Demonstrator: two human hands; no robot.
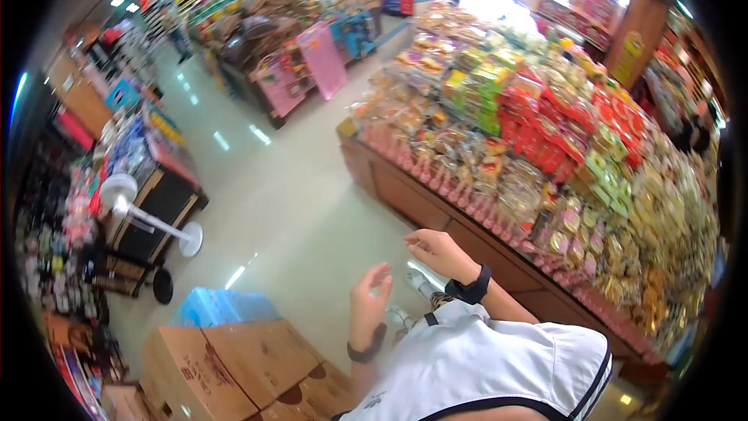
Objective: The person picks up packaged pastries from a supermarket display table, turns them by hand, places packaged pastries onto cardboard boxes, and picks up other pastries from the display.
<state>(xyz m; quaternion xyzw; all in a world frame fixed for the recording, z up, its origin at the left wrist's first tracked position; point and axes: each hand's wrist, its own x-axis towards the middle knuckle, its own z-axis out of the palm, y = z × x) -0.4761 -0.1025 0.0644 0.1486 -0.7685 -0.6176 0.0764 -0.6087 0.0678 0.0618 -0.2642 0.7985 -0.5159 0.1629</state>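
Note:
In the head view, my left hand (369, 303) is raised in front of my body with its fingers apart and nothing in it. A dark band circles that wrist. Level with my chest, my right hand (441, 252) points left, its fingers loosely bent and holding nothing, with a dark band (471, 287) at the wrist. The two hands are apart. Nearest to my right hand is a wooden display stand (401, 196) heaped with packaged snacks (499, 132). Below my left hand, to the left, stands a cardboard box (226, 359). Neither hand touches anything.
A blue plastic-wrapped pack (222, 306) sits behind the box. On the left, a white pedestal fan (152, 218) stands beside a dark goods stand (156, 210). Tiled floor (265, 187) runs between the stands, and another loaded display (273, 39) is further off.

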